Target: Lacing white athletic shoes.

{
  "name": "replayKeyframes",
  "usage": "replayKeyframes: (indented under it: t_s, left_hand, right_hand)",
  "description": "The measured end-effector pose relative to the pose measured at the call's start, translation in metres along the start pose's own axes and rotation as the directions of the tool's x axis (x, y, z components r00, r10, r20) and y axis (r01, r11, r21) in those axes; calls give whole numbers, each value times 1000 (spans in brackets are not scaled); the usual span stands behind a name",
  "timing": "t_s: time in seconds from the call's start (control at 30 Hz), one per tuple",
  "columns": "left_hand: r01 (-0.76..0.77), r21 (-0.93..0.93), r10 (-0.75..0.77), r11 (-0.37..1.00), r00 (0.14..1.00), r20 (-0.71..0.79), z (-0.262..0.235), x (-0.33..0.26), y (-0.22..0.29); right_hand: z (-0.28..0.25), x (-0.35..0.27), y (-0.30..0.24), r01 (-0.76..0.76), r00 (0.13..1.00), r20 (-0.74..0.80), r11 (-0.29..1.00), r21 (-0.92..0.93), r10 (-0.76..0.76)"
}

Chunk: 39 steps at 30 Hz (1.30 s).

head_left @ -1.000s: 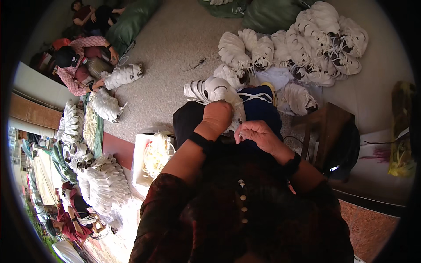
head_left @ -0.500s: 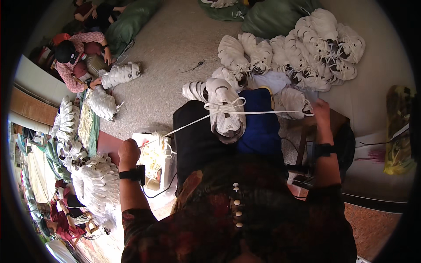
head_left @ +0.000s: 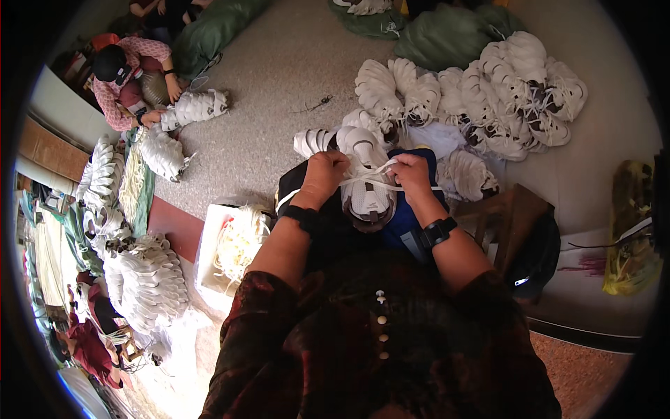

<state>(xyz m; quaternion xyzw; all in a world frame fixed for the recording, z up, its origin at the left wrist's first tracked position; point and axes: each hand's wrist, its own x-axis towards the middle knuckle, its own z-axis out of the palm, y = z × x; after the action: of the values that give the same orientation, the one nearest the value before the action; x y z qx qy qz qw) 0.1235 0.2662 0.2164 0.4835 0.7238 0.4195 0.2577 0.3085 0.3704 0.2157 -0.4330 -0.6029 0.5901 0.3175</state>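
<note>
A white shoe (head_left: pixel 367 201) rests across my lap, lying over the dark and blue cloth on my legs. Its white shoelace (head_left: pixel 288 199) is crossed over the top, with loose ends trailing out on both sides. My left hand (head_left: pixel 323 176) is closed in a pinch on the lace at the shoe's left edge. On the opposite edge, my right hand (head_left: pixel 413 176) pinches the lace too, close to a small loop. Both hands are near each other above the shoe, and the fingertips are partly hidden.
White shoes (head_left: pixel 499 98) are piled at the far right beside green sacks (head_left: pixel 447 35). A white box (head_left: pixel 209 248) of pale laces stands to my left, near another shoe stack (head_left: pixel 146 286). A person (head_left: pixel 139 77) handles shoes at the far left; a wooden stool (head_left: pixel 506 209) is at my right.
Both hands have come inward from wide apart to the shoe. The lace, which was stretched taut out to each side, now hangs slack around it.
</note>
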Motion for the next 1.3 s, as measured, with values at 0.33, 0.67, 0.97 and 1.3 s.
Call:
replayKeyframes:
  t_s: [0.33,0.67,0.97,1.3]
  left_hand:
    - [-35,-94,19,995,986,-164,11,-1,-12]
    - [201,-627,-81,753,973,215,-2,-11,13]
    - [200,-566,-169,800,980,108,8,-13,0]
    - [98,38,-96,994,994,-52,-1,-21,7]
  right_hand:
    - [-15,-11,-7,-41,944,328,997,60,19]
    - [-21,-10,1,43,963,268,992,-117,-10]
    - [-15,-11,-2,207,964,239,892,-402,-116]
    - [-20,-12,-7,3,984,176,993,-116,17]
